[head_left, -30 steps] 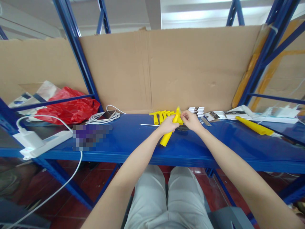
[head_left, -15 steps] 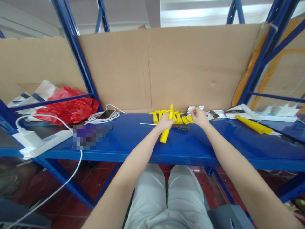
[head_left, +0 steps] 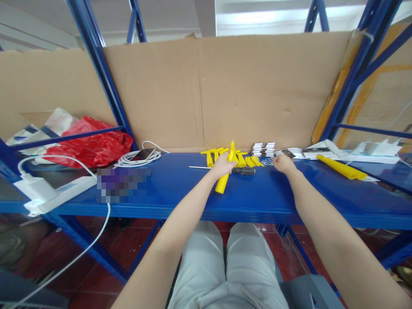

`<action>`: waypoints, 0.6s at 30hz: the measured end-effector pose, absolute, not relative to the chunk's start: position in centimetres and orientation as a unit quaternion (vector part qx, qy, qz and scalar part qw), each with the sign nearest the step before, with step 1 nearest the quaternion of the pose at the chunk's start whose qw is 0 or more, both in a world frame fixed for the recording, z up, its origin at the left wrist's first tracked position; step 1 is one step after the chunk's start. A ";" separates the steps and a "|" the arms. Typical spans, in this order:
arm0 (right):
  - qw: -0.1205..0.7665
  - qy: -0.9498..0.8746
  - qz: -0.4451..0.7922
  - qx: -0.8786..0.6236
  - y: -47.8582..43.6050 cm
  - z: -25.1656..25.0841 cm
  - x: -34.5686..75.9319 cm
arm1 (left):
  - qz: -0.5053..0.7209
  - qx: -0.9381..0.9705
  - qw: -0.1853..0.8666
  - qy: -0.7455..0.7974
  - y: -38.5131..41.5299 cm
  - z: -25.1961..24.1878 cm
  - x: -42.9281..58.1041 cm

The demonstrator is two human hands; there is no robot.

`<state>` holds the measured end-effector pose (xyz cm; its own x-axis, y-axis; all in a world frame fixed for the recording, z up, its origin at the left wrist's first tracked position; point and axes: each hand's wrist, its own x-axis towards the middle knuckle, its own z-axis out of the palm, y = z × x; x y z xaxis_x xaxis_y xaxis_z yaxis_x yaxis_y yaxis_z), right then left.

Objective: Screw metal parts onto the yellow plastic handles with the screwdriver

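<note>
My left hand [head_left: 222,165] is closed around a yellow plastic handle-shaped piece [head_left: 222,183], tilted, its lower end toward the blue shelf's front edge. Under that hand lies a screwdriver [head_left: 243,171], its black handle to the right and its thin shaft pointing left. Several yellow T-shaped pieces [head_left: 210,159] stand in a row behind my left hand, and flat yellow parts [head_left: 250,161] lie to their right. My right hand [head_left: 283,164] has its fingers closed at a scatter of small shiny metal parts [head_left: 267,162]; what it pinches, if anything, is too small to see.
Behind the metal parts is a stack of white-and-black packets [head_left: 264,149]. A yellow tube-like piece [head_left: 341,167] lies at right. To the left are a coiled white cable [head_left: 138,159], a red plastic bag [head_left: 92,143] and a white power strip [head_left: 61,197]. Cardboard [head_left: 257,94] walls the back.
My right hand has moved right, away from the packet stack and flat yellow parts, down to the small metal parts. My left hand keeps its hold on the yellow piece.
</note>
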<state>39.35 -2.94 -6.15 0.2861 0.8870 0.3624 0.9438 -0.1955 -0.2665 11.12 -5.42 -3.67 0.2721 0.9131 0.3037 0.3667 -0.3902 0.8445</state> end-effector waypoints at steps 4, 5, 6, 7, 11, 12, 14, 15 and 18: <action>0.183 -0.585 -0.059 -0.788 -3.1 -6.1 39.1 | 0.403 0.722 0.341 0.447 -5.8 -3.5 11.2; 0.183 -0.584 -0.062 -0.789 -3.2 -6.1 39.0 | 0.401 0.721 0.347 0.446 -5.9 -3.4 11.2; 0.183 -0.582 -0.063 -0.790 -3.2 -6.1 38.9 | 0.401 0.720 0.354 0.442 -6.0 -3.4 11.3; 0.184 -0.581 -0.062 -0.790 -3.2 -6.1 38.8 | 0.400 0.718 0.363 0.440 -6.1 -3.4 11.4; 0.182 -0.575 -0.045 -0.797 -3.2 -6.1 38.3 | 0.386 0.695 0.413 0.444 -6.4 -3.3 12.3; 0.182 -0.572 -0.041 -0.798 -3.2 -6.2 38.2 | 0.381 0.688 0.431 0.443 -6.3 -3.2 12.6; 0.192 -0.561 -0.038 -0.804 -3.4 -6.1 38.0 | 0.372 0.669 0.475 0.435 -6.1 -3.0 13.4; 0.201 -0.553 -0.037 -0.808 -3.6 -6.0 38.0 | 0.364 0.657 0.498 0.433 -5.9 -2.9 13.8; 0.238 -0.530 -0.030 -0.813 -4.0 -5.7 37.9 | 0.342 0.619 0.559 0.433 -5.1 -2.5 15.3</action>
<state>37.91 -4.00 -5.74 0.4361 0.8481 0.3009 0.8766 -0.3249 -0.3549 15.34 -5.06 -2.55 0.3916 0.9182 -0.0602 0.1539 -0.0009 0.9881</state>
